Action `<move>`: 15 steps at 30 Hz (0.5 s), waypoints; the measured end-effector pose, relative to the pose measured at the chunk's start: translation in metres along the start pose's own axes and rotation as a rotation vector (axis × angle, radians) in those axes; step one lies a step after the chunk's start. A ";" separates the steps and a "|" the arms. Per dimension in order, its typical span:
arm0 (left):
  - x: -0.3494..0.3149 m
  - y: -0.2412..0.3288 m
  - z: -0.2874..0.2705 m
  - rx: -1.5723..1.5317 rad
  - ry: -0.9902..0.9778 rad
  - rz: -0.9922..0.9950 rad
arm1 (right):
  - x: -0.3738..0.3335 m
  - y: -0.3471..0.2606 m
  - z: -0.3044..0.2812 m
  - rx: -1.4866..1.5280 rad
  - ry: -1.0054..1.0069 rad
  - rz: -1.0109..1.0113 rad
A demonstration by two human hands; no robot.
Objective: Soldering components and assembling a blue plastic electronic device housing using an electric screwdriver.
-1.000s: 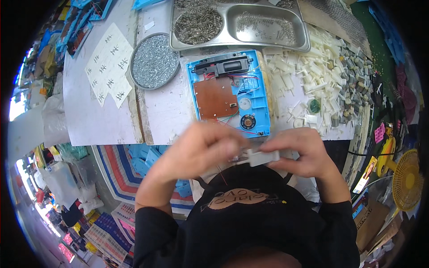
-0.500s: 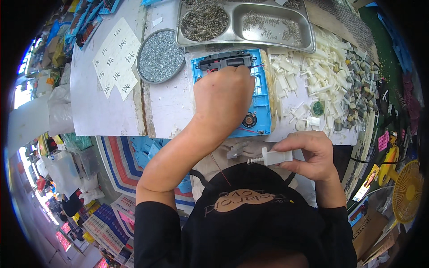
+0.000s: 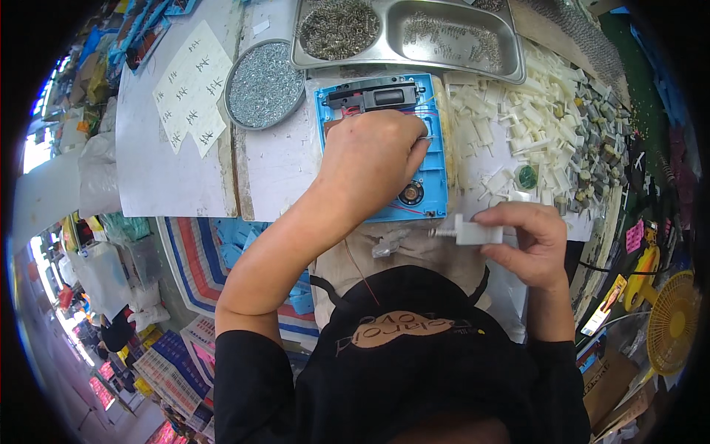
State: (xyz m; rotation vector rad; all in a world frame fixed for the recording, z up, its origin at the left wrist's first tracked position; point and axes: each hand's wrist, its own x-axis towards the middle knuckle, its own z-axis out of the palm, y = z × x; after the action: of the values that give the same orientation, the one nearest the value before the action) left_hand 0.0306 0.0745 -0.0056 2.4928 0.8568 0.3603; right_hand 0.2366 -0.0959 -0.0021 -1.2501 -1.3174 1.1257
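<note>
My left hand [image 3: 377, 159] is closed over the blue plastic housing [image 3: 436, 159], fingers curled down into it; what they grip, if anything, is hidden beneath the hand. A black part [image 3: 373, 96] lies across the housing's far end, with thin wires beside it, and a small round speaker [image 3: 411, 192] sits near its close right corner. Between thumb and fingers, my right hand [image 3: 529, 240] pinches a white plastic plunger piece [image 3: 477, 232] fitted with a coil spring [image 3: 442, 232] that points left. This piece is held just off the housing's near right corner.
A round tray of small screws [image 3: 266, 83] stands left of the housing. Beyond is a metal tray [image 3: 462, 68] with springs. White plastic pieces [image 3: 543, 133] are heaped to the right, near grey-tipped ones [image 3: 595, 155]. Marked paper [image 3: 191, 92] lies left; a yellow fan [image 3: 671, 322] stands far right.
My right hand has moved right and slightly away from me with the plunger piece. The left hand has shifted slightly over the housing, its thumb now showing at the right.
</note>
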 end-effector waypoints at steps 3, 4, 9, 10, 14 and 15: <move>-0.006 -0.003 0.008 -0.048 0.134 0.058 | 0.010 -0.002 -0.007 -0.191 0.084 -0.088; -0.008 -0.004 0.006 -0.093 0.157 0.046 | 0.015 -0.001 -0.009 -0.257 0.118 -0.114; -0.035 -0.017 -0.005 -0.442 0.269 -0.133 | 0.063 -0.010 -0.003 -0.688 0.007 -0.318; -0.038 -0.015 -0.006 -0.499 0.272 -0.183 | 0.070 -0.011 0.000 -0.705 -0.027 -0.331; -0.040 -0.017 0.000 -0.439 0.316 -0.102 | 0.088 -0.022 0.010 -0.827 -0.132 -0.405; -0.040 -0.018 0.003 -0.481 0.321 -0.115 | 0.091 -0.025 0.013 -0.851 -0.159 -0.414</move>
State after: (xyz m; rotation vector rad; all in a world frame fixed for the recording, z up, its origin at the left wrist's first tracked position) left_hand -0.0080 0.0611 -0.0214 1.9607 0.9038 0.8352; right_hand 0.2198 -0.0059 0.0258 -1.3734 -2.1783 0.3553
